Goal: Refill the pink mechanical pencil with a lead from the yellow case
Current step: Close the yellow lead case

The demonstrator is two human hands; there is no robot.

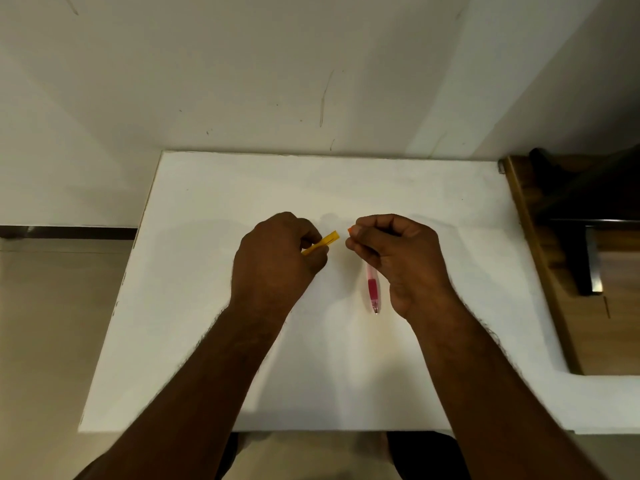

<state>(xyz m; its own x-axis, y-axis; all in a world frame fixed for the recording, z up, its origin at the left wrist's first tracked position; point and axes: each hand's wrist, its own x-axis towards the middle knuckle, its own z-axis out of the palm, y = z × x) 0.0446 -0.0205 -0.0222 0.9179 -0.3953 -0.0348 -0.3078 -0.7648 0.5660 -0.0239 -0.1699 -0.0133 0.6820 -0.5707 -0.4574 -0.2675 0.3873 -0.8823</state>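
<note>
My left hand [277, 251] is closed around a slim yellow lead case [325, 241], whose open end points right and slightly up. My right hand [391, 251] pinches a small orange piece [350, 230], apparently the case's cap, a short gap from the case's end. The pink mechanical pencil [373, 289] lies on the white table [207, 306], tip toward me, its upper end hidden under my right hand. No lead is visible.
The table's left edge drops to a tiled floor [52, 306]. A white wall [242, 81] rises behind the table. A wooden surface [571, 271] with a dark metal bar lies beyond the right edge.
</note>
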